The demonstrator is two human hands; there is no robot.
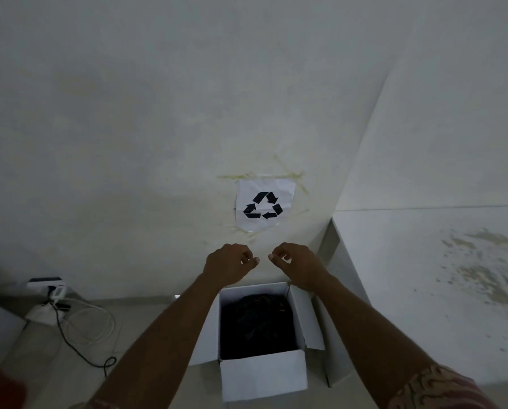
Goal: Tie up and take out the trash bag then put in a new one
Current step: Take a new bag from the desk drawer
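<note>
The box [263, 376] sits on the floor [55, 364], with its far side close to the wall [129, 143]. A white panel [329, 249] stands just beside the box on the right, so that side is tight. The box's right flap [313, 320] hangs open toward the panel. On the left the floor is more open, but well to the left cables [90, 323] lie in loops there, near a plug block [45, 283] at the foot of the wall. There is open air above the box.

Both arms reach out over the box. The left hand [227, 265] and the right hand [298, 265] are up in front of the wall, higher than the far edge of the box. They are near each other but not touching. On each hand the fingers [247, 255] are curled in, with the thumb tip close to them like a little pinch. I can see nothing held in either hand. Neither hand touches the box.

The box is white and its top is open. Inside it is the black trash bag [257, 326], which fills the box from side to side. The bag looks crumpled and dark, and I cannot tell what is in it.

A paper sign [264, 203] with black arrows is stuck on the wall, above the hands.
</note>
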